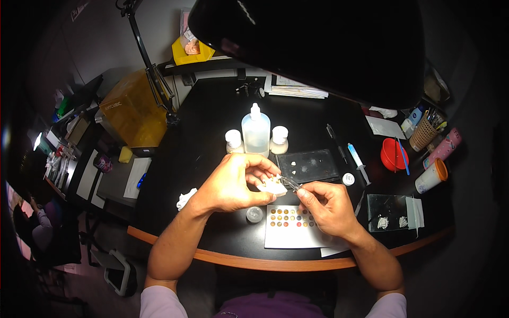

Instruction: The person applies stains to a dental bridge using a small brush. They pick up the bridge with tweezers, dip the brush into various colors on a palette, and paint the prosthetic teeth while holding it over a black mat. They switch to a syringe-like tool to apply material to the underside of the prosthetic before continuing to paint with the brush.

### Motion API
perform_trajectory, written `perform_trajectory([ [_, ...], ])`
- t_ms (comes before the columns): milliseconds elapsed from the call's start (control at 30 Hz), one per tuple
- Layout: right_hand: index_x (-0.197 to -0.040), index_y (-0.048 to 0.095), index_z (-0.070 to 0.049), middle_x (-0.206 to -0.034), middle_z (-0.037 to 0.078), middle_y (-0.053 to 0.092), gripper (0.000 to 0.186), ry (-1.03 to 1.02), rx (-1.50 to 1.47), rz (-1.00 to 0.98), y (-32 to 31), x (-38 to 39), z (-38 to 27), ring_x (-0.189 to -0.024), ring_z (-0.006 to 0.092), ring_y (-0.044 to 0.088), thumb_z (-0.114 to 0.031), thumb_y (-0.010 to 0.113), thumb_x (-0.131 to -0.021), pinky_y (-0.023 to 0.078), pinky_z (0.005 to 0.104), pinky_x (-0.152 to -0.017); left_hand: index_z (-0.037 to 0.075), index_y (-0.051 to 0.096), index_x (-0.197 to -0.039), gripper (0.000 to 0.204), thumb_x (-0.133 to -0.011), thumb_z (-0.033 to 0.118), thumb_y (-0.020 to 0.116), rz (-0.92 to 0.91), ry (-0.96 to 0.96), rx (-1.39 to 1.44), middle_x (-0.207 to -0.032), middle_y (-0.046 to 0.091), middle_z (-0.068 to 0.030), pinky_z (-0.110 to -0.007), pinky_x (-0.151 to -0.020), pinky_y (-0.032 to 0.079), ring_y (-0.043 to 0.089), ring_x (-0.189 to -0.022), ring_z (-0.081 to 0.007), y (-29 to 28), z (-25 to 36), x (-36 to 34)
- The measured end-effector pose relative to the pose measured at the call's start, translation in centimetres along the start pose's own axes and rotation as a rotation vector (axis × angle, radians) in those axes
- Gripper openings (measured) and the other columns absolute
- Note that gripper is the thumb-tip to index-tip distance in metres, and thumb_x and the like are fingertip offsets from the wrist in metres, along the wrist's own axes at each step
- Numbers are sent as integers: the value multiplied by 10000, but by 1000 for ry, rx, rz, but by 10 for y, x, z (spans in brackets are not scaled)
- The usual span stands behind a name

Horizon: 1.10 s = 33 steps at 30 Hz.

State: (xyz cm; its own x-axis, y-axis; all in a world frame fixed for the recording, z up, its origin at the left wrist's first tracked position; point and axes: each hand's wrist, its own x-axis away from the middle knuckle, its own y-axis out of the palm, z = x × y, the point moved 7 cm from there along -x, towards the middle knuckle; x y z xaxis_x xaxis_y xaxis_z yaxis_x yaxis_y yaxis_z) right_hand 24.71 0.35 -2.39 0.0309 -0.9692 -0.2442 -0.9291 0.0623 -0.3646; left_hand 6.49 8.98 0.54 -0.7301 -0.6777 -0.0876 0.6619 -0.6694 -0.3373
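One cream-white dental cast (272, 188) is sitting in my left hand (230, 183) above the black table (225, 233), pinched between my thumb below and my fingers above; my right hand (333, 209) is pinching dark metal tweezers (290, 183) between thumb and forefinger, the tips pointing at the cast's upper edge, though I cannot tell whether they are gripping anything there; a white palette card (297, 241) with rows of coloured round pans is lying partly under my right hand, and a small round jar (255, 214) is standing just beside its left edge; beyond my hands, a translucent squeeze bottle (256, 135) is standing between two white-capped jars (279, 140); to their right, a dark slab (318, 167) is bearing small white pieces (294, 164); a syringe (355, 153) and a red bowl (389, 159) are resting farther right, while a glass plate (382, 205) is carrying two white dabs (383, 223).
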Motion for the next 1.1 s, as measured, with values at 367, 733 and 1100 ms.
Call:
perform_trajectory([
  [367, -1002, 772, 69, -756, 120, 736, 194, -70, 79, 57, -3, 0, -11, -660, 142, 686, -113, 706, -989, 520, 297, -596, -84, 707, -1195, 475, -752, -39, 872, 9, 0, -9, -1054, 742, -124, -283, -925, 592, 719, -993, -152, 0, 2, 1],
  [733, -956, 771, 77, -755, 153, 738, 171, -113, 120, 113, -6, 0, -11, -606, 165, 666, -89, 732, -956, 492, 307, -553, -67, 711, -1205, 488, -746, -45, 873, 14, 33, -4, -1083, 734, -119, -300, -952, 589, 709, -1035, -159, 0, 5, 2],
  [1100, -924, 774, 70, -730, 149, 733, 214, -126, 86, 132, -6, -1, -13, -586, 154, 656, -141, 761, -958, 472, 306, -532, -58, 711, -1212, 494, -749, -34, 882, 8, 35, 14, -1081, 731, -104, -301, -963, 582, 703, -1034, -151, 1, 4, 2],
])
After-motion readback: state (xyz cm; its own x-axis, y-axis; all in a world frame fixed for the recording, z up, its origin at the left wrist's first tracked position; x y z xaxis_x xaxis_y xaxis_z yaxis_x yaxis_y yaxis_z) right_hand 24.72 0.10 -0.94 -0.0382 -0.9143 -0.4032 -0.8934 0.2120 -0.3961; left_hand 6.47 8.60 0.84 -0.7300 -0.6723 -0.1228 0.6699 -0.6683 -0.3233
